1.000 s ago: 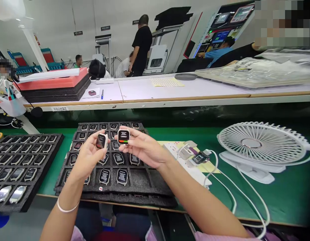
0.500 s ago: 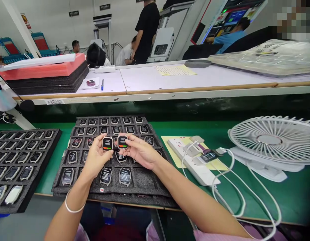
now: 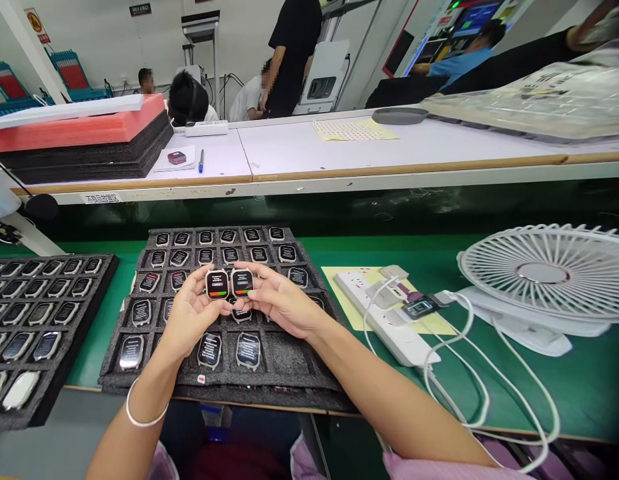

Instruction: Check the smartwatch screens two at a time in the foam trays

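Note:
My left hand [image 3: 195, 312] grips a smartwatch without a strap [image 3: 217, 285] by its edges. A second smartwatch [image 3: 242, 283] is held by my right hand [image 3: 282, 300], with the thumb on the lower edge of its screen. The two watches are side by side, nearly touching, and both dark screens show text with a red and green bar. Both hands are above a black foam tray [image 3: 154, 373] whose pockets hold several more watch bodies with lit text. Some pockets at its lower right hold nothing. My hands hide part of the middle rows.
Another foam tray of watches [image 3: 44, 393] lies on the left. To the right are a white power strip [image 3: 389, 327] with cables and a white fan [image 3: 544, 273]. A shelf [image 3: 299, 167] runs behind, bearing stacked foam [image 3: 84, 140]. People sit and stand beyond.
The two watches have come closer together, now almost edge to edge. The whole view has shifted slightly. Both hands keep their hold.

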Action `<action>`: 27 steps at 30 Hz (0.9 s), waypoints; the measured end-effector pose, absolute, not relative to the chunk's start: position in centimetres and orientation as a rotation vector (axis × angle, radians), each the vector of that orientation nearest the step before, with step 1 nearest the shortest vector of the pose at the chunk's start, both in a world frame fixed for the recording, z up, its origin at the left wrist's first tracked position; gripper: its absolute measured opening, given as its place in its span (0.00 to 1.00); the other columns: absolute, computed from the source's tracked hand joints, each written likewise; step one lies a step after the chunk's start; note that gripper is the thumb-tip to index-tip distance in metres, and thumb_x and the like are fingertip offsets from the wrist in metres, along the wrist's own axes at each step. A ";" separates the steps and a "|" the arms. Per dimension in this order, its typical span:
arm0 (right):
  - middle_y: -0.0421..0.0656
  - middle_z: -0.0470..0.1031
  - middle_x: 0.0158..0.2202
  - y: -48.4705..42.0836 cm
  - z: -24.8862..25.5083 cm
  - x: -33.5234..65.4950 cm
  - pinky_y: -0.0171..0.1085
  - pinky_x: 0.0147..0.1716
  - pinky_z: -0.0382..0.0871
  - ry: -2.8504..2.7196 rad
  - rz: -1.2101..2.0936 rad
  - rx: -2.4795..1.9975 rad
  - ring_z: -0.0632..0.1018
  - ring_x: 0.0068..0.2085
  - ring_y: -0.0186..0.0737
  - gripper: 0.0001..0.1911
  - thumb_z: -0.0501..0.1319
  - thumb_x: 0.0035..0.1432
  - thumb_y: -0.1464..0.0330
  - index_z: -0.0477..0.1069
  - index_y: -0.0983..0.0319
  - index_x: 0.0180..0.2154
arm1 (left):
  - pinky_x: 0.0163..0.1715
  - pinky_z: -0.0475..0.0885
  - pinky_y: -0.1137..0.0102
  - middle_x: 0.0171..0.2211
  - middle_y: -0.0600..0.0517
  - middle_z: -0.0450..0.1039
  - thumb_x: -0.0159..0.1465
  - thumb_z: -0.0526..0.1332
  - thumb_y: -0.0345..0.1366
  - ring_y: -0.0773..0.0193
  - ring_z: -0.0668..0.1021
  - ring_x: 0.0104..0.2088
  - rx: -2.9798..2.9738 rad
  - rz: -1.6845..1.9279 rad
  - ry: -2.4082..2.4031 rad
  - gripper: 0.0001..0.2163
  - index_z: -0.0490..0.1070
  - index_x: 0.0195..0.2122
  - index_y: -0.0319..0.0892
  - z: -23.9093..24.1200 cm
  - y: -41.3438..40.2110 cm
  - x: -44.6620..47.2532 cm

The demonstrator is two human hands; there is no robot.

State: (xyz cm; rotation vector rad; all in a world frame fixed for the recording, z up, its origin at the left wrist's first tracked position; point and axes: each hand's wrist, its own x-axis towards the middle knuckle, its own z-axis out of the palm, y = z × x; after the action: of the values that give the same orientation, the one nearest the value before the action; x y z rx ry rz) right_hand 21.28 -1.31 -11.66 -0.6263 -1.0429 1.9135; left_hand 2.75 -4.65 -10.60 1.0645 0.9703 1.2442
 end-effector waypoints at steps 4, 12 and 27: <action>0.40 0.80 0.36 -1.3 -11.7 21.2 0.36 0.37 0.74 -1.063 1.920 -0.628 0.82 0.34 0.36 0.26 0.64 0.53 0.78 0.67 0.59 0.55 | 0.33 0.77 0.69 0.45 0.48 0.73 0.52 0.71 0.31 0.68 0.80 0.29 1.073 1.250 0.992 0.27 0.64 0.52 0.42 -10.5 -4.6 2.7; 0.44 0.81 0.43 -1.7 -10.7 22.1 0.37 0.36 0.75 -1.058 1.944 -0.659 0.83 0.33 0.36 0.25 0.66 0.53 0.77 0.69 0.59 0.52 | 0.27 0.74 0.73 0.40 0.52 0.73 0.52 0.69 0.31 0.71 0.78 0.26 1.088 1.246 1.022 0.23 0.65 0.49 0.42 -10.6 -4.5 2.6; 0.43 0.82 0.41 1.6 -8.3 21.4 0.38 0.38 0.75 -1.097 1.822 -0.649 0.82 0.33 0.36 0.23 0.67 0.52 0.75 0.69 0.58 0.50 | 0.26 0.73 0.74 0.40 0.52 0.72 0.50 0.69 0.29 0.72 0.77 0.26 1.042 1.225 1.027 0.24 0.66 0.49 0.42 -10.5 -4.5 2.6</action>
State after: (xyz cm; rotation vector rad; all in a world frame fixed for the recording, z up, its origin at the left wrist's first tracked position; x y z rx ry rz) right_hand 21.38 1.55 -8.30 -0.6491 -1.0973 1.8220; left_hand 2.64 -4.54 -10.47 1.0420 1.0266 1.2254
